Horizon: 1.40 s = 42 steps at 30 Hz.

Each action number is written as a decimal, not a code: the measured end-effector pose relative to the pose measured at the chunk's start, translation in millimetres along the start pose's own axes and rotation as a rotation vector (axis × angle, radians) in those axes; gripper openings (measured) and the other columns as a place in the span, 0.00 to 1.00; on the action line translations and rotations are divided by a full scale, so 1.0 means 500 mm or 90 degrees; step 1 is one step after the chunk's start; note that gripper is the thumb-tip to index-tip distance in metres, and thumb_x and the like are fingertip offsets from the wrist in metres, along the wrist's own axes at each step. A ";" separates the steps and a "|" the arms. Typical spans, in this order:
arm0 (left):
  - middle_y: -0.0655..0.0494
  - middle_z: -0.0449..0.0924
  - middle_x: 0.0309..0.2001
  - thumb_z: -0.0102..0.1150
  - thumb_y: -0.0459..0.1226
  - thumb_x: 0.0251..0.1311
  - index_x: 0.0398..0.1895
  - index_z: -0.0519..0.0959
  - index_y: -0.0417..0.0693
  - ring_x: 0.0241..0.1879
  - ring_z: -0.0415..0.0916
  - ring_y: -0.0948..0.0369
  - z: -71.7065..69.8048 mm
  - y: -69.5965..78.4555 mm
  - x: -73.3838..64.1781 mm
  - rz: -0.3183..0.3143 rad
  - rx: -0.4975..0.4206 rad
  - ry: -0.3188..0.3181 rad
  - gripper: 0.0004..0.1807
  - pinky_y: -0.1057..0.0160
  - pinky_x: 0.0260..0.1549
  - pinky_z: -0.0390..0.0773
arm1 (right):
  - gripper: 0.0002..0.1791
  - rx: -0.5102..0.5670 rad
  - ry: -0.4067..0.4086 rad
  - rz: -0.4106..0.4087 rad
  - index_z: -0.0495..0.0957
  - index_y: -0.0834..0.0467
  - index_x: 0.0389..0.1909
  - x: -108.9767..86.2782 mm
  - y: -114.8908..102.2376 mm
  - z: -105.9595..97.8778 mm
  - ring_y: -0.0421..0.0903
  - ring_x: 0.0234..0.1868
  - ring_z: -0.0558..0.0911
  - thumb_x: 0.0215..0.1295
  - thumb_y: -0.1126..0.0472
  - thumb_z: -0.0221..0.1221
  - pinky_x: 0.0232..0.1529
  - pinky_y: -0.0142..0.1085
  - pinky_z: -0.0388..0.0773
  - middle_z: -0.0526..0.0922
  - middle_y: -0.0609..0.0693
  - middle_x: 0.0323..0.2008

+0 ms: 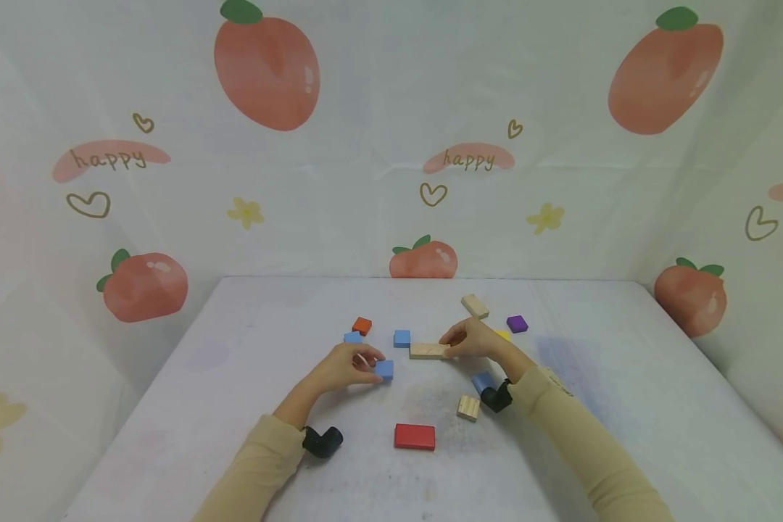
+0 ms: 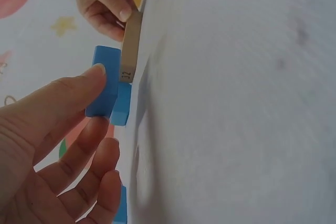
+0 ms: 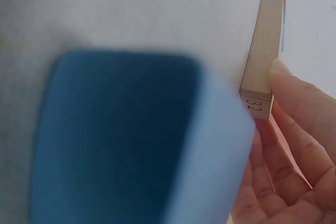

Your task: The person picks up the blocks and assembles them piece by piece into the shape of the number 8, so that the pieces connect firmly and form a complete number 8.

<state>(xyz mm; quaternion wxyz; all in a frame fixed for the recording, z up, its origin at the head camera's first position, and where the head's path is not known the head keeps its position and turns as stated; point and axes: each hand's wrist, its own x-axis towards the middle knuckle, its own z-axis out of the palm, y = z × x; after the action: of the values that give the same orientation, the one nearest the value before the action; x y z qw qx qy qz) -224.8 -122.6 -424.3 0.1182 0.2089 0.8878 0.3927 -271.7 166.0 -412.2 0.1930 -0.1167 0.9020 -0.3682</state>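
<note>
My left hand [image 1: 342,368] pinches a small blue block [image 1: 384,370] between thumb and fingertips. In the left wrist view that blue block [image 2: 102,90] is held up off the table, and the other fingers curl loosely. My right hand [image 1: 475,339] grips the right end of a long plain wooden block [image 1: 425,351] lying on the table. The number 32 shows on the end of this wooden block [image 3: 264,51] in the right wrist view. A second blue block [image 1: 402,338] stands at the left end of the wooden one. Another blue block [image 1: 352,337] lies behind my left fingers, partly hidden.
An orange block [image 1: 362,325], a second wooden block [image 1: 475,306] and a purple block [image 1: 517,324] lie farther back. A yellow block [image 1: 503,335] is partly behind my right wrist. Nearer are a blue block [image 1: 483,382], a short wooden block [image 1: 468,407] and a red block [image 1: 415,437].
</note>
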 end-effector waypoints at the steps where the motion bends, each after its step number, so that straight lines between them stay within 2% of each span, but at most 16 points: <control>1: 0.53 0.78 0.36 0.68 0.37 0.49 0.45 0.81 0.47 0.33 0.71 0.63 0.002 0.002 0.003 -0.003 -0.002 0.002 0.17 0.71 0.32 0.73 | 0.14 -0.001 0.000 0.001 0.82 0.62 0.42 0.000 0.000 0.000 0.42 0.37 0.77 0.55 0.62 0.65 0.43 0.34 0.77 0.84 0.55 0.41; 9: 0.52 0.78 0.36 0.68 0.36 0.49 0.44 0.81 0.45 0.33 0.72 0.62 0.016 0.019 0.022 -0.010 -0.007 0.011 0.17 0.70 0.32 0.73 | 0.14 -0.006 -0.001 -0.004 0.82 0.62 0.42 0.002 0.000 0.000 0.42 0.36 0.76 0.55 0.62 0.65 0.42 0.34 0.76 0.84 0.55 0.40; 21: 0.53 0.79 0.35 0.69 0.36 0.47 0.43 0.81 0.46 0.32 0.72 0.63 0.038 0.025 0.046 -0.021 0.010 0.027 0.17 0.70 0.31 0.72 | 0.14 -0.001 0.001 -0.001 0.82 0.62 0.42 0.007 0.006 0.002 0.42 0.36 0.76 0.55 0.62 0.65 0.42 0.34 0.77 0.84 0.55 0.41; 34: 0.52 0.79 0.33 0.70 0.35 0.47 0.42 0.82 0.45 0.32 0.72 0.63 0.045 0.027 0.056 -0.026 0.008 0.036 0.16 0.70 0.31 0.73 | 0.14 0.007 0.001 0.007 0.82 0.62 0.42 0.003 0.002 0.001 0.42 0.36 0.76 0.55 0.62 0.65 0.41 0.32 0.76 0.84 0.55 0.40; 42: 0.52 0.79 0.33 0.69 0.35 0.47 0.42 0.82 0.44 0.32 0.72 0.62 0.045 0.032 0.058 -0.020 0.016 0.034 0.16 0.69 0.32 0.73 | 0.14 -0.007 0.000 -0.015 0.82 0.63 0.42 0.002 0.003 0.000 0.42 0.34 0.75 0.55 0.62 0.65 0.39 0.31 0.75 0.84 0.55 0.39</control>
<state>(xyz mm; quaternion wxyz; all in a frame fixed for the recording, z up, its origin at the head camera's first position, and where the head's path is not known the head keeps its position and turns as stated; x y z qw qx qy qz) -237.4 -84.8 -428.5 0.0981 0.1863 0.8985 0.3852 -272.8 166.9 -413.7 0.1881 -0.1284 0.9025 -0.3656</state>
